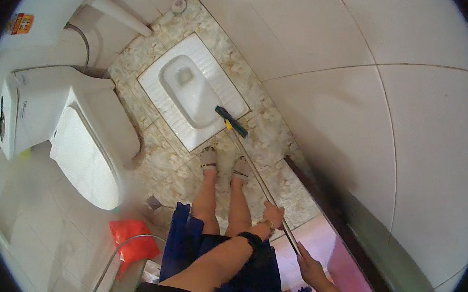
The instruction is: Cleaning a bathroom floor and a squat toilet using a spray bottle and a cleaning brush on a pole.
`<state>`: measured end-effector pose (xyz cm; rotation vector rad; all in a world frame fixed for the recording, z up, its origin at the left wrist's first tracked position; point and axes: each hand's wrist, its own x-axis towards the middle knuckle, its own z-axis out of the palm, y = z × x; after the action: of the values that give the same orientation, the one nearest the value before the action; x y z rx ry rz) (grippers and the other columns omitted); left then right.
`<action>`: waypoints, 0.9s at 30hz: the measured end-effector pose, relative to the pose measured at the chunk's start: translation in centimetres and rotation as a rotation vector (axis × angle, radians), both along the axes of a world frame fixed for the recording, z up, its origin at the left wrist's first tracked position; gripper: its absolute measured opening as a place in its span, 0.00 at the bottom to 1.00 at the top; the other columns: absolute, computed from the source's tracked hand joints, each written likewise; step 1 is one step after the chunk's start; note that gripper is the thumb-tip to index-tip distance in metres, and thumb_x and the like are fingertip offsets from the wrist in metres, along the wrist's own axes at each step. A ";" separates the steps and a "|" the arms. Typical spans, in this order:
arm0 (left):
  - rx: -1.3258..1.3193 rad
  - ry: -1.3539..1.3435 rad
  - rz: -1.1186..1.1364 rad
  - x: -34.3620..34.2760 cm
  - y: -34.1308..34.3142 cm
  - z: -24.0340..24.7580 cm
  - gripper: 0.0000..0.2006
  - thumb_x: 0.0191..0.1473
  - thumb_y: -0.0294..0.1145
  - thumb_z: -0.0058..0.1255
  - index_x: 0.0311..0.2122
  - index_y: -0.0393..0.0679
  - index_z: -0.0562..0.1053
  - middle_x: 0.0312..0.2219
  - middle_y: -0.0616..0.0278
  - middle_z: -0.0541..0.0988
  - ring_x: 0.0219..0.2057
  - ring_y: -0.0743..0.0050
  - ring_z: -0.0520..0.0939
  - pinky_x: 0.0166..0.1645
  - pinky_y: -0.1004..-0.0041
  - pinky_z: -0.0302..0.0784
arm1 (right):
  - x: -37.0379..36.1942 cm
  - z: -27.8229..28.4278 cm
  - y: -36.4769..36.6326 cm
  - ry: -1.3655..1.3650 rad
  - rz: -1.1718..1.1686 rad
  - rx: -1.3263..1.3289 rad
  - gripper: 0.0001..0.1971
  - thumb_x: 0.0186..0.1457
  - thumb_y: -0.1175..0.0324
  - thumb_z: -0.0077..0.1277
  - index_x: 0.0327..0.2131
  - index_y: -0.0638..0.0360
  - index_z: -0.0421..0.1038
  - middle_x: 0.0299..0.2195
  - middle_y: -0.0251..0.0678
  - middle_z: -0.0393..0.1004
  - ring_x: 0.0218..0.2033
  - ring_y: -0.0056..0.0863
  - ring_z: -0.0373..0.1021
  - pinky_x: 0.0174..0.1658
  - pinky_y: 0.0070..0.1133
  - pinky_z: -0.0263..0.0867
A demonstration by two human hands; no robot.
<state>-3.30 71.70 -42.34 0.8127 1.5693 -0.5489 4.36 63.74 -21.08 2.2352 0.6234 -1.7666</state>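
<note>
My left hand [274, 215], with a bracelet at the wrist, is closed round the metal pole of a long-handled floor brush [255, 169]. Lower on the right, my right hand [310, 267] grips the same pole near its back end. The brush's dark green bar-shaped head [231, 122], joined by a yellow piece, lies across the near right edge of a white squat toilet [212, 124]. Whether its underside carries bristles or sponge is hidden. The squat toilet is set into the marbled tile floor [269, 137], just ahead of my sandalled feet.
To the left stands a white sit-down toilet [87, 159], lid down. A red plastic bag [132, 238] and a shower hose [103, 271] are at lower left. A white pipe [122, 14] and a round-headed cleaning tool [179, 6] are at the back. Tiled wall [324, 99] and dark door edge [329, 218] bound the right.
</note>
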 end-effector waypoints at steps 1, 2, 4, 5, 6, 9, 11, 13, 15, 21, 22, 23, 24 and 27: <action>0.060 0.030 -0.016 0.5 1.1 -0.4 0.27 0.41 0.35 0.52 0.44 0.34 0.54 0.28 0.40 0.74 0.32 0.44 0.76 0.38 0.59 0.72 | -0.1 -1.4 1.0 -0.020 0.001 0.006 0.24 0.56 0.61 0.35 0.56 0.42 0.47 0.23 0.52 0.69 0.27 0.48 0.68 0.32 0.32 0.63; 0.074 -0.007 -0.020 0.5 3.5 -1.4 0.25 0.42 0.35 0.51 0.42 0.34 0.55 0.28 0.41 0.74 0.32 0.44 0.76 0.37 0.59 0.72 | -0.4 -2.7 2.4 -0.032 0.003 0.017 0.24 0.56 0.60 0.34 0.56 0.40 0.46 0.20 0.53 0.69 0.26 0.51 0.67 0.31 0.34 0.63; 0.105 -0.021 -0.014 -1.1 6.3 -3.4 0.23 0.42 0.34 0.50 0.41 0.35 0.56 0.27 0.42 0.74 0.32 0.44 0.76 0.36 0.58 0.72 | -1.0 -4.2 4.6 -0.002 -0.048 0.062 0.23 0.56 0.60 0.34 0.56 0.41 0.48 0.21 0.53 0.69 0.26 0.50 0.67 0.30 0.34 0.63; 0.011 -0.080 0.089 -2.2 6.7 -4.7 0.23 0.42 0.34 0.51 0.40 0.35 0.56 0.27 0.42 0.74 0.31 0.44 0.76 0.35 0.58 0.73 | -1.3 -4.8 4.7 0.027 -0.099 0.093 0.23 0.56 0.60 0.34 0.56 0.44 0.48 0.20 0.46 0.68 0.23 0.39 0.66 0.28 0.28 0.62; -0.082 -0.140 0.193 -3.0 6.7 -5.5 0.23 0.41 0.34 0.51 0.39 0.36 0.56 0.26 0.42 0.74 0.31 0.45 0.76 0.34 0.57 0.73 | -1.6 -5.0 4.8 0.057 -0.150 0.124 0.23 0.57 0.59 0.34 0.56 0.47 0.49 0.20 0.40 0.67 0.20 0.28 0.64 0.26 0.23 0.62; 0.044 -0.118 0.004 -1.7 1.4 -1.1 0.24 0.43 0.35 0.49 0.39 0.31 0.53 0.24 0.40 0.73 0.27 0.45 0.77 0.29 0.59 0.73 | -0.5 -1.2 1.2 0.072 -0.226 0.028 0.22 0.57 0.60 0.34 0.56 0.46 0.50 0.17 0.39 0.64 0.19 0.27 0.62 0.25 0.22 0.60; 0.026 -0.155 0.031 -1.1 0.0 2.2 0.24 0.44 0.35 0.48 0.39 0.30 0.52 0.22 0.40 0.73 0.26 0.45 0.77 0.28 0.58 0.73 | -0.1 0.5 -1.0 0.048 -0.206 -0.057 0.22 0.56 0.60 0.34 0.55 0.43 0.50 0.18 0.47 0.67 0.21 0.37 0.67 0.28 0.26 0.62; -0.026 -0.221 0.050 -0.8 0.2 3.9 0.22 0.45 0.34 0.45 0.37 0.29 0.52 0.19 0.41 0.72 0.21 0.46 0.76 0.25 0.59 0.73 | -0.2 1.3 -2.1 0.046 -0.387 -0.053 0.22 0.57 0.62 0.35 0.56 0.49 0.50 0.15 0.28 0.58 0.15 0.15 0.56 0.20 0.17 0.57; 0.094 -0.246 0.043 -0.8 1.8 2.9 0.21 0.45 0.34 0.45 0.36 0.29 0.52 0.17 0.42 0.72 0.18 0.48 0.76 0.22 0.60 0.72 | -0.6 0.2 -1.5 0.042 -0.376 -0.003 0.22 0.57 0.62 0.35 0.56 0.49 0.50 0.14 0.28 0.57 0.15 0.15 0.56 0.20 0.16 0.56; 0.336 -0.240 -0.008 -1.4 3.6 -0.1 0.19 0.46 0.32 0.43 0.36 0.30 0.52 0.15 0.43 0.71 0.12 0.52 0.74 0.17 0.63 0.71 | -1.2 -1.6 2.8 0.004 -0.176 0.120 0.23 0.57 0.64 0.35 0.56 0.48 0.50 0.14 0.26 0.58 0.15 0.13 0.56 0.20 0.13 0.55; 0.151 -0.233 0.029 -1.1 4.5 1.4 0.20 0.46 0.32 0.43 0.37 0.29 0.52 0.15 0.43 0.71 0.14 0.51 0.75 0.19 0.62 0.72 | -0.9 -0.6 2.6 0.030 -0.299 -0.028 0.23 0.57 0.63 0.35 0.56 0.48 0.49 0.14 0.28 0.59 0.16 0.14 0.57 0.21 0.14 0.56; 0.150 -0.230 0.029 -1.1 4.3 2.6 0.20 0.46 0.32 0.43 0.37 0.29 0.52 0.15 0.43 0.71 0.14 0.51 0.75 0.19 0.62 0.72 | -0.8 0.4 2.7 0.056 -0.423 -0.178 0.23 0.57 0.63 0.36 0.57 0.48 0.48 0.14 0.30 0.61 0.16 0.16 0.59 0.21 0.16 0.57; 0.071 -0.291 0.066 -1.2 3.5 3.8 0.21 0.46 0.32 0.43 0.38 0.28 0.52 0.16 0.42 0.71 0.17 0.50 0.76 0.22 0.59 0.72 | -0.8 1.6 2.9 0.058 -0.423 -0.180 0.23 0.57 0.63 0.36 0.57 0.48 0.48 0.14 0.30 0.61 0.16 0.16 0.59 0.21 0.16 0.57; 0.040 -0.309 -0.014 -1.3 0.8 2.6 0.23 0.46 0.34 0.44 0.40 0.27 0.51 0.18 0.42 0.72 0.23 0.49 0.77 0.28 0.56 0.73 | -1.3 3.2 2.4 0.124 -0.568 -0.074 0.24 0.57 0.63 0.36 0.57 0.46 0.48 0.15 0.32 0.62 0.16 0.19 0.60 0.22 0.18 0.59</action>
<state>-4.61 72.53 -39.76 0.8939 1.2947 -0.3813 3.10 66.19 -17.88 2.4208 -0.0801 -2.1429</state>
